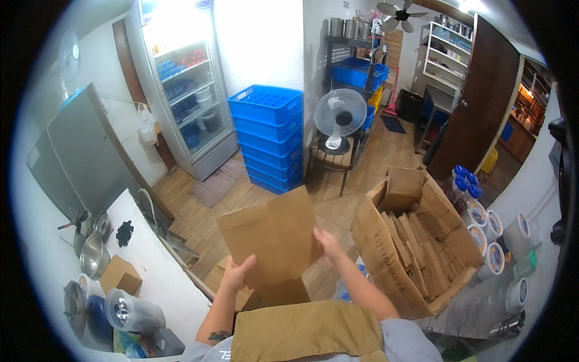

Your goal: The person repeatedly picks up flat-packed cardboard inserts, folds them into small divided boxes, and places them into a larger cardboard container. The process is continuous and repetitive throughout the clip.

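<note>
Between my two hands, in front of my body, is a flat brown cardboard piece (271,232) with a faint crease down it. My left hand (239,273) grips its lower left edge, thumb on the face towards me. Its right edge is pinched by my right hand (325,244); the fingers behind are partly hidden. Below the piece, more brown cardboard (283,294) shows close to my apron (307,329). To my right stands a large open carton (386,265), packed with several flattened cardboard pieces (422,253).
On the left, a white table (160,271) holds a small brown box (121,275), metal bowls (94,256) and a clear tub (134,311). Lidded tubs (494,259) line the right side. Ahead are stacked blue crates (268,142), a fan (339,114) on a chair and a glass-door fridge (187,90).
</note>
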The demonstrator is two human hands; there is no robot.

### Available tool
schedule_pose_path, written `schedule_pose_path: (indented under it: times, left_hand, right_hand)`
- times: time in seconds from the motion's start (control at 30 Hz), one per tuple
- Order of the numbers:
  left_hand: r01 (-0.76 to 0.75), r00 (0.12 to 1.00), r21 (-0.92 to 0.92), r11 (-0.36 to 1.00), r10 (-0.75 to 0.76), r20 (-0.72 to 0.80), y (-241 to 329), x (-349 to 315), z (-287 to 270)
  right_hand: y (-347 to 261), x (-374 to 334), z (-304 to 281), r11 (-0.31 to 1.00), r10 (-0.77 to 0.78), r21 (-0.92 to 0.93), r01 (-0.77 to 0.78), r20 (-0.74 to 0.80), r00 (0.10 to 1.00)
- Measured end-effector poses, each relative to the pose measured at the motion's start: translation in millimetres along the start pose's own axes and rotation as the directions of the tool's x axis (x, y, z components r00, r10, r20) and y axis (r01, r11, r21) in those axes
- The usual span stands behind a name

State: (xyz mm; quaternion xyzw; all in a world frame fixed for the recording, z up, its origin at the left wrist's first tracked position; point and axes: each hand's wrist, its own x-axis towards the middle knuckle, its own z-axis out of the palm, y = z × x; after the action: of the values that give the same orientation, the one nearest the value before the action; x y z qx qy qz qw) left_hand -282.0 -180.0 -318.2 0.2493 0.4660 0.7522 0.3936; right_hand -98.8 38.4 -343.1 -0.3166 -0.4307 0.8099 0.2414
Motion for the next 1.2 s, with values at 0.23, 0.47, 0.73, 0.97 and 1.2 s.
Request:
schedule_pose_path:
  times: [0.23,0.47,0.73,0.97,1.2]
  left_hand:
    - [-0.085,0.982,0.479,0.873,0.155,-0.108,-36.7,31.2,13.2]
    - [-0.189,0.845,0.103,0.977,0.108,0.524,-15.0,16.3,90.6]
    - [-0.615,0.663,0.023,0.788,0.501,0.556,24.9,54.2,212.6]
    - [-0.270,0.668,-0.034,0.962,0.213,0.713,5.1,109.0,289.4]
    - [-0.128,0.500,0.394,0.910,-0.284,0.818,6.0,119.8,389.6]
  right_hand:
    - [-25.5,-65.3,24.4,0.696,-0.520,-0.531,0.484,0.093,0.849]
    - [-29.8,-81.7,52.5,0.144,-0.707,-0.559,0.817,0.519,0.480]
    - [-124.8,-169.4,3.0,0.269,-0.806,-0.585,0.765,0.298,0.512]
    - [-183.6,-239.2,-35.8,0.295,-0.756,-0.669,0.682,0.273,0.595]
    - [-252.2,-285.2,-137.9,-0.782,-0.623,-0.542,-0.307,0.667,0.408]
